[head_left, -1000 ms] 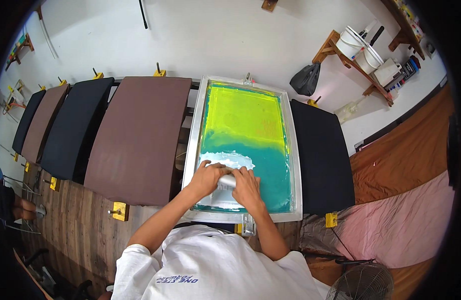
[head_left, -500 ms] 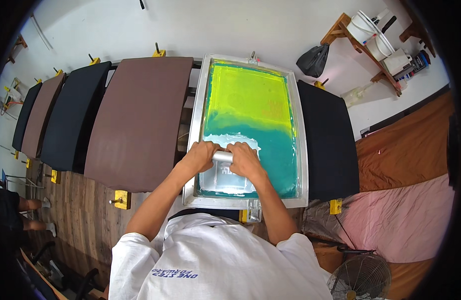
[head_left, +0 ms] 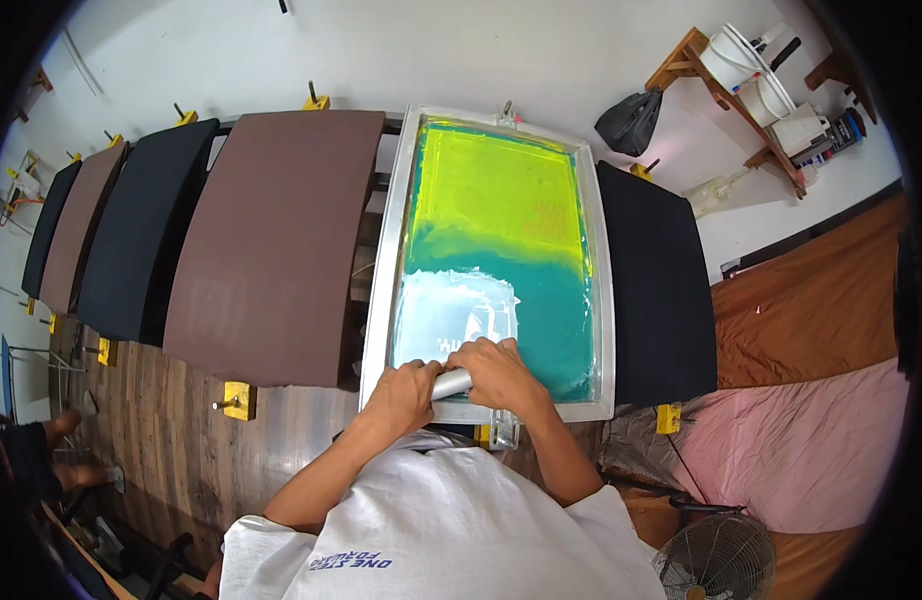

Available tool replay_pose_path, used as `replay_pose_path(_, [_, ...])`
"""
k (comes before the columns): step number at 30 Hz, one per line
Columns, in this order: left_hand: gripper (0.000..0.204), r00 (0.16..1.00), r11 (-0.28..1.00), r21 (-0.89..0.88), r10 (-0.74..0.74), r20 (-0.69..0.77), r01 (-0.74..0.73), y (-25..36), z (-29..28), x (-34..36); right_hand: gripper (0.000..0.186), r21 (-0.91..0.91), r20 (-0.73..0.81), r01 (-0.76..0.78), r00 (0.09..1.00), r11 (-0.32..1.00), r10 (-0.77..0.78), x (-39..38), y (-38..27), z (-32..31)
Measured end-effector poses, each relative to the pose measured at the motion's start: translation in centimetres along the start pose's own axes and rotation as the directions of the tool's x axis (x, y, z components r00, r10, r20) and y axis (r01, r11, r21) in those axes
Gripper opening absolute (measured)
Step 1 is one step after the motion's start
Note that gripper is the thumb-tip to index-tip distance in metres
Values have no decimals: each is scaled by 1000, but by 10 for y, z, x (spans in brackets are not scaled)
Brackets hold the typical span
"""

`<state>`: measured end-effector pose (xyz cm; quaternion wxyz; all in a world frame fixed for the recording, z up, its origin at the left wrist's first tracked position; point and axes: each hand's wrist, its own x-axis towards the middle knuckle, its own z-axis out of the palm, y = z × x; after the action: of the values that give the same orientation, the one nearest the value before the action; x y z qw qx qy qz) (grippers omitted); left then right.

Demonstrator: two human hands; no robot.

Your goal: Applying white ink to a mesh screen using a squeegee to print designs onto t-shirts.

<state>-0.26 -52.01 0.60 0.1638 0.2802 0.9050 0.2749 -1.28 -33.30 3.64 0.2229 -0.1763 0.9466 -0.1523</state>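
Both hands grip a silver squeegee [head_left: 452, 383] near the close edge of a screen printing frame [head_left: 603, 300]. My left hand [head_left: 405, 394] is wrapped round its left end, and my right hand [head_left: 492, 370] closes over the right end, slightly higher. The squeegee sits tilted, right side farther away. Inside the metal frame the mesh is green, with a yellow area [head_left: 496, 185] on its far half. A patch of white ink [head_left: 456, 298] with ragged edges covers the near left part, and a pale printed design shows in it. The squeegee's blade is hidden beneath my hands.
Left of the frame stands a row of boards covered in brown [head_left: 276, 240] and black fabric [head_left: 146, 230]; another black board [head_left: 656, 290] is at right. Yellow clamps [head_left: 239, 400] hold them. A fan [head_left: 716, 558] is at lower right. A person's legs [head_left: 66, 455] show at far left.
Both hands have drawn the squeegee toward me, from the middle of the white patch to the frame's near edge. The squeegee has become more slanted, and more of the design is uncovered.
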Motion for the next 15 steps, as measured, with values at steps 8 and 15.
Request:
replay_pose_path(8, [51, 976, 950, -244, 158, -152, -192, -6, -26, 55, 32, -129, -253, -150, 961, 980, 114, -2, 5, -26])
replay_pose_path(15, [65, 922, 916, -230, 257, -290, -328, -40, 8, 41, 36, -298, -468, -221, 882, 929, 60, 8, -14, 38])
